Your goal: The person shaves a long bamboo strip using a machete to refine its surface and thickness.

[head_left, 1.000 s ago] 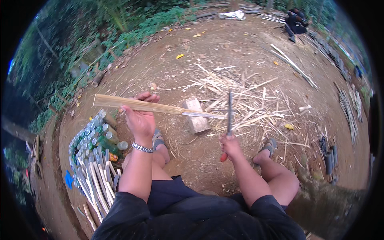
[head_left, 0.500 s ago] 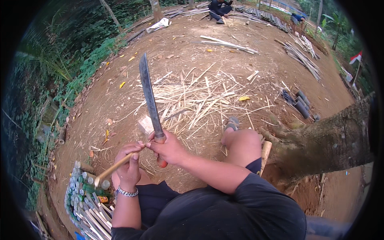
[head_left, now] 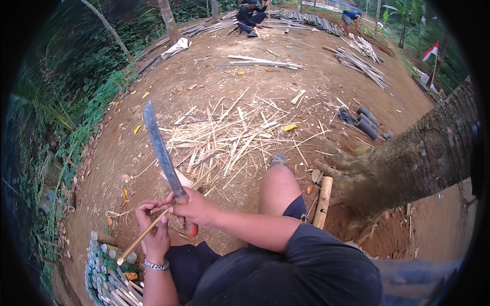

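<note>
My right hand (head_left: pixel 196 208) is wrapped round the orange-red handle of a machete (head_left: pixel 163 150). Its long, slightly curved dark blade points up and away to the left. A thin pale bamboo stick (head_left: pixel 133 249) runs slantwise through my left hand (head_left: pixel 153 227), pinched between thumb and fingers. The stick's upper end passes close to the machete handle and my right fingers; whether those fingers touch it I cannot tell. Its lower end hangs over the bottles at my left. Just beyond my hands, partly hidden behind the blade, lies a pale wood block (head_left: pixel 181 178).
Bamboo splinters (head_left: pixel 229 132) litter the ground ahead. At lower left stand clustered bottles (head_left: pixel 97 260) beside pale bamboo strips (head_left: pixel 120 293). A tree trunk (head_left: pixel 408 153) leans at right, near a bamboo piece (head_left: pixel 322 201). Two people (head_left: pixel 250 18) (head_left: pixel 351 20) work far off among bamboo poles.
The view has shifted, so the scene sits farther left. Both hands and the machete appear lower and farther left. The stick slants more toward my right hand and still lies in my left.
</note>
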The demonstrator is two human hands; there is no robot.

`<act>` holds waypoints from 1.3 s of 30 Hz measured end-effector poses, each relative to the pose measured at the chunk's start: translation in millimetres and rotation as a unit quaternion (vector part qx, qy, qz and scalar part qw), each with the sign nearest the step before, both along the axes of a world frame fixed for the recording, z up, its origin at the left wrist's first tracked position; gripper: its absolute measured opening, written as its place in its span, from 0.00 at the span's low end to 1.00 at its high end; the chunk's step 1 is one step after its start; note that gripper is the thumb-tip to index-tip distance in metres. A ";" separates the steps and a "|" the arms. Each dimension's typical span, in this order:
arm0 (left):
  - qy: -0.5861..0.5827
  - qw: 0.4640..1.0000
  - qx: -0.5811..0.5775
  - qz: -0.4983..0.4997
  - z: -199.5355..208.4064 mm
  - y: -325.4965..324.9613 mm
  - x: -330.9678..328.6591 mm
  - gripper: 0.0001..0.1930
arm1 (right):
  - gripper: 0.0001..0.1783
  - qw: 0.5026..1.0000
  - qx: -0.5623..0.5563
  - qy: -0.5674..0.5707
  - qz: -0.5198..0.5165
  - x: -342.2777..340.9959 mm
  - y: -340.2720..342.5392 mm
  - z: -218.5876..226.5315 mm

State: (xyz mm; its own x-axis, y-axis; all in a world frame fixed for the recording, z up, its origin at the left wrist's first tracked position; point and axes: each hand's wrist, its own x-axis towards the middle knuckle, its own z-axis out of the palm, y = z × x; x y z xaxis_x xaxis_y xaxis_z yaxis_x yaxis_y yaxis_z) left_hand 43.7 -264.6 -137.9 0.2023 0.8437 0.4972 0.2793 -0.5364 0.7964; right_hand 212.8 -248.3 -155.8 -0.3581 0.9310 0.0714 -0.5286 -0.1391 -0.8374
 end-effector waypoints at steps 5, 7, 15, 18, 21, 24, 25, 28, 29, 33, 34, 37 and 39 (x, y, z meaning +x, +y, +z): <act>-0.014 0.999 -0.002 0.037 12.7 -4.7 12.4 0.52 | 0.17 0.999 0.004 0.016 0.048 1.0 2.8 12.2; 0.012 0.998 0.005 0.061 13.6 -1.0 14.4 0.59 | 0.18 0.998 0.008 0.017 0.057 2.2 1.5 20.3; -0.075 0.996 -0.053 -0.008 30.5 -0.9 34.8 0.58 | 0.15 0.996 -0.015 0.084 0.020 1.3 -6.6 40.6; -0.075 0.996 -0.047 -0.006 31.1 0.1 40.6 0.58 | 0.16 0.996 -0.010 0.086 -0.012 1.7 -5.4 38.0; -0.086 0.995 -0.057 0.008 34.5 -2.9 44.7 0.57 | 0.16 0.997 -0.015 0.073 -0.038 9.4 -6.3 41.5; -0.065 0.996 -0.055 0.033 26.4 3.2 31.7 0.57 | 0.16 0.996 -0.020 0.069 -0.050 13.3 -2.9 36.6; -0.065 0.996 -0.054 0.037 26.5 3.5 30.8 0.56 | 0.16 0.996 -0.021 0.067 -0.053 15.6 -0.6 32.6; -0.065 0.995 -0.057 0.041 26.4 2.5 29.8 0.56 | 0.16 0.996 -0.019 0.044 -0.076 23.6 5.1 26.0; -0.066 0.995 -0.061 0.036 25.6 2.0 30.2 0.56 | 0.16 0.996 -0.024 0.038 -0.070 24.8 6.2 22.9; -0.084 0.994 -0.065 -0.010 20.2 1.4 34.4 0.54 | 0.17 0.998 -0.025 0.008 -0.052 27.0 2.0 21.9; -0.093 0.993 -0.076 -0.017 19.0 1.8 35.2 0.56 | 0.18 0.999 -0.019 -0.003 -0.049 27.6 -0.2 23.9; -0.083 0.993 -0.073 -0.030 17.1 4.4 36.8 0.56 | 0.18 0.999 -0.006 -0.011 -0.029 29.1 -3.8 24.7; -0.099 0.991 -0.081 -0.039 22.8 1.6 42.9 0.57 | 0.17 0.991 0.055 -0.110 -0.044 33.6 -5.3 25.1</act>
